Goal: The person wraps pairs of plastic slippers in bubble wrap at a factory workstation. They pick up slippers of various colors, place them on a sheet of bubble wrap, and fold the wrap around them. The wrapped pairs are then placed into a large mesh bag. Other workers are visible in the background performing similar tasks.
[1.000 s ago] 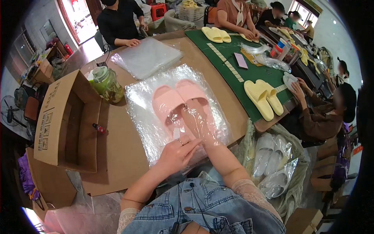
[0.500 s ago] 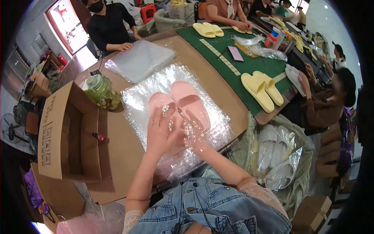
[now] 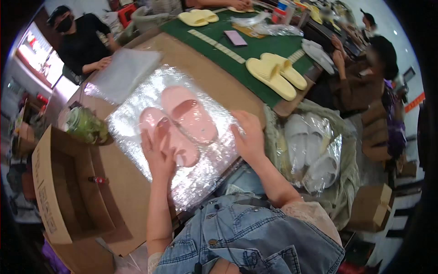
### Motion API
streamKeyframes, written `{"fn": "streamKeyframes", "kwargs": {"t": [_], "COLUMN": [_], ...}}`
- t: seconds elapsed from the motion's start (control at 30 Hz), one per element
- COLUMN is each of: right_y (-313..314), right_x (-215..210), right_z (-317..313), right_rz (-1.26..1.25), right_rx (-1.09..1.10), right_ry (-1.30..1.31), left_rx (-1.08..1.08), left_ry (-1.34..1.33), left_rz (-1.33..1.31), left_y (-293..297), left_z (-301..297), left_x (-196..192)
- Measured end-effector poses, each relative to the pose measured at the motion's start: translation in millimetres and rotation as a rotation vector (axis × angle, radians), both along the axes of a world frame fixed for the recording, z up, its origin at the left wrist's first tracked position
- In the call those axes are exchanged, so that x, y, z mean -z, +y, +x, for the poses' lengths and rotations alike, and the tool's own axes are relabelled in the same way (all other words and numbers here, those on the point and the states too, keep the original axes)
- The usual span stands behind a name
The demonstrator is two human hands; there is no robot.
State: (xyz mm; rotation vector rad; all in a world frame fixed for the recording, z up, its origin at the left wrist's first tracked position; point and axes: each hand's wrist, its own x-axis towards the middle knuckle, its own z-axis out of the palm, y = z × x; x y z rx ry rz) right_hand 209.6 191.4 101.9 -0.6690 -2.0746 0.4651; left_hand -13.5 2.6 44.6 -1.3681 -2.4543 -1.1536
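Observation:
A pair of pink slippers lies under clear plastic film on a shiny stack of clear plastic bags, toes pointing away from me. My left hand rests on the near left slipper, fingers spread over its strap and side. A small whitish bit shows by its thumb. Beyond the stack's right edge, my right hand is beside the bags, thumb and forefinger apart. Its other fingers are partly hidden, and I see nothing held in it.
An open cardboard box stands left, near a green-filled jar. More clear bags lie beyond, by a person in black. Yellow slippers sit on a green mat. Bagged white slippers fill a sack at right.
My right hand has drawn away from the pink slippers to the stack's right edge. My left hand stays on the left slipper. The whole view has swung, shifting the table leftward.

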Motion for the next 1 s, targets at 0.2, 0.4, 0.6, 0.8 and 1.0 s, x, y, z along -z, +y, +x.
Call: {"fn": "streamKeyframes", "kwargs": {"t": [0.2,0.4,0.6,0.8,1.0], "right_y": [10.6,25.5,99.6,124.2,162.1], "right_x": [93.5,77.3,78.7,141.7,165.8], "right_z": [-18.0,42.5,177.6,223.6,194.2], "right_rz": [0.011,-0.031,0.044,-0.281,-0.279], "right_rx": [0.004,0.041,0.677,0.796,0.723], "right_ry": [-0.332,-0.168,-0.495,-0.897,-0.932], "left_rx": [-0.051,-0.022,-0.014,-0.004,0.017], "left_ry": [-0.018,-0.058,-0.027,-0.059,-0.025], "left_rz": [-0.002,0.059,0.049,0.07,0.051], "left_y": [-4.0,-1.8,-2.9,-0.3,-1.7], "left_z": [-4.3,-8.5,-9.5,-10.8,-13.5], "left_x": [12.5,13.1,13.7,16.7,13.7]}}
